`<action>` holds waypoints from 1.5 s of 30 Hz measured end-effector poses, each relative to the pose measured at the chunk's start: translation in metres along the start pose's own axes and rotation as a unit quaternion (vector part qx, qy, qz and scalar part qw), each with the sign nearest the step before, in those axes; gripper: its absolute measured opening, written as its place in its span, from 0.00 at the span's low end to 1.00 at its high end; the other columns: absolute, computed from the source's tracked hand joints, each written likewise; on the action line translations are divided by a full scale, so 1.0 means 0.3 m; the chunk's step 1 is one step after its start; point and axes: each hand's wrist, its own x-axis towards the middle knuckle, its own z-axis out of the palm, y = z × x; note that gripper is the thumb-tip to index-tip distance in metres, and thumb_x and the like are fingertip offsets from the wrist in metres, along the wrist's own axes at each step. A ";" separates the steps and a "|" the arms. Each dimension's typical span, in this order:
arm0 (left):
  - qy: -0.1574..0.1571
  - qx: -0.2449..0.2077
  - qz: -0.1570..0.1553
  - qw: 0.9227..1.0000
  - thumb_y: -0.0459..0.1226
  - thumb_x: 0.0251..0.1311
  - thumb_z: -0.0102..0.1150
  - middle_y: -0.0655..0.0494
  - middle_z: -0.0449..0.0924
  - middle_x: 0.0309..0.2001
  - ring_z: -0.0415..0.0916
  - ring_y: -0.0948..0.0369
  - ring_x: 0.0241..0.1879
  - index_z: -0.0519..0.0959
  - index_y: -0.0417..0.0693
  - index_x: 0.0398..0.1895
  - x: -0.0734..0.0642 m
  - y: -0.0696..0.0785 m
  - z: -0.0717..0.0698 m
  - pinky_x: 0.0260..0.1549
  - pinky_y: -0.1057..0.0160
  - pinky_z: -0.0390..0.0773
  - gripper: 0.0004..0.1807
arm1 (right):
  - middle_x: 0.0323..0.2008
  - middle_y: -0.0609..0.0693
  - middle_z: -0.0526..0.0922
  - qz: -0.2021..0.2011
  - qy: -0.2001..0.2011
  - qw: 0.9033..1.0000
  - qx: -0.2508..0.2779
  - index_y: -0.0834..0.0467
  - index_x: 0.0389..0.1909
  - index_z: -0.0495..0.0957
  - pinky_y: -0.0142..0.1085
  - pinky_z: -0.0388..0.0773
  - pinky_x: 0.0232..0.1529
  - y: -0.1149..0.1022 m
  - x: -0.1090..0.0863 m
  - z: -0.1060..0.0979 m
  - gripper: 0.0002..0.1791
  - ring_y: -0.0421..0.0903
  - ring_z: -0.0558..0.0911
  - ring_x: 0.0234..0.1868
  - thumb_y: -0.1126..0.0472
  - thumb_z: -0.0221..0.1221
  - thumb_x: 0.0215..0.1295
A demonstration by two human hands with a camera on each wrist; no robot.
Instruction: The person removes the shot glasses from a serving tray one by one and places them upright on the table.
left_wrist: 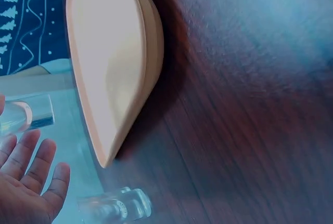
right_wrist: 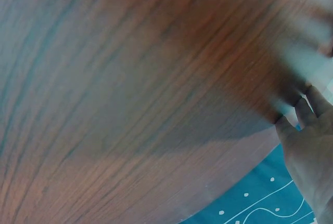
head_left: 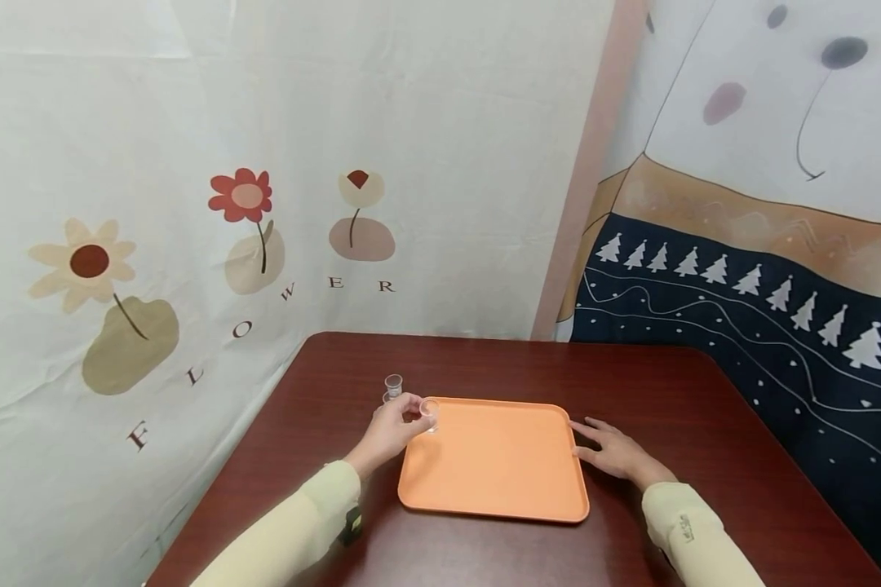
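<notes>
My left hand (head_left: 389,432) pinches a small clear glass (head_left: 429,410) above the far left corner of an orange tray (head_left: 495,469). In the left wrist view the held glass (left_wrist: 36,112) tilts sideways above the spread lower fingers (left_wrist: 39,167). A second clear glass (head_left: 393,385) stands on the table just behind that hand, its lower part overlapped by the knuckles. My right hand (head_left: 617,451) rests at the tray's right rim, its fingers extended and the fingertips touching the edge. Only part of the right hand (right_wrist: 307,151) shows in the right wrist view.
The tray lies on a dark red wooden table (head_left: 323,375) with rounded far corners. A pale curtain with printed flowers (head_left: 245,196) hangs behind and to the left. On the right is a dark blue cloth with white trees (head_left: 705,293).
</notes>
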 end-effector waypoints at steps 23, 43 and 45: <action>0.052 0.048 -0.055 0.996 0.39 0.55 0.73 0.59 0.85 0.36 0.81 0.60 0.40 0.80 0.46 0.39 -0.114 -0.140 -0.130 0.45 0.57 0.76 0.13 | 0.69 0.70 0.61 0.007 0.010 1.000 -0.004 0.55 0.72 0.67 0.70 0.59 0.60 0.022 -0.002 0.001 0.37 0.74 0.60 0.68 0.40 0.58 0.68; 0.049 0.065 -0.059 0.995 0.39 0.55 0.73 0.54 0.84 0.41 0.81 0.54 0.45 0.79 0.42 0.46 -0.127 -0.196 -0.135 0.47 0.52 0.77 0.18 | 0.70 0.69 0.60 0.010 0.010 1.000 0.004 0.54 0.72 0.66 0.69 0.57 0.62 0.025 0.004 0.000 0.36 0.72 0.59 0.69 0.41 0.58 0.69; 0.057 0.065 -0.056 0.995 0.41 0.57 0.72 0.52 0.84 0.42 0.81 0.53 0.46 0.78 0.40 0.50 -0.118 -0.185 -0.142 0.48 0.51 0.77 0.21 | 0.70 0.70 0.60 0.008 0.010 1.000 0.004 0.55 0.72 0.66 0.69 0.58 0.61 0.028 0.003 0.003 0.36 0.73 0.59 0.69 0.41 0.58 0.69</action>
